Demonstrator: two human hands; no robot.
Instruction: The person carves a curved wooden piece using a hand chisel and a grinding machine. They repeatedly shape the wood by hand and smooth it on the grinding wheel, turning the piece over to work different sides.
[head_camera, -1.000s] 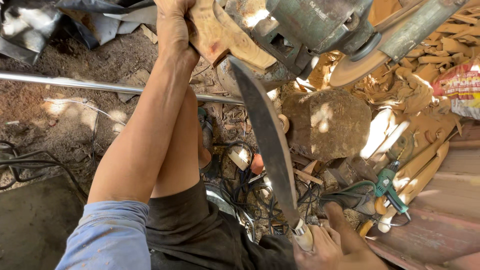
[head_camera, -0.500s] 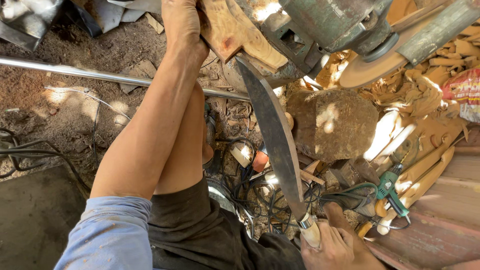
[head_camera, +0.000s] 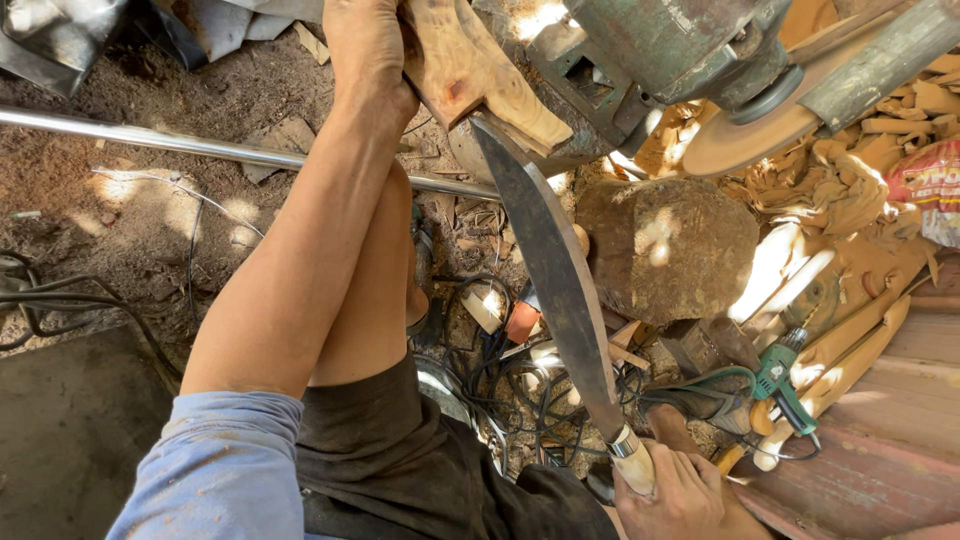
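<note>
Left hand (head_camera: 365, 50) clamped on wooden block (head_camera: 480, 75) at 12 o'clock, right hand (head_camera: 680, 495) gripping handle of long dark blade (head_camera: 550, 270) at 5 o'clock, tip against grinder (head_camera: 650, 50): likely to kick toward bare knee (head_camera: 385, 300) if grip slackens.

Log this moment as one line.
left hand: pressing wood piece by grinder | right hand: gripping long blade handle | blade tip at wood
</note>
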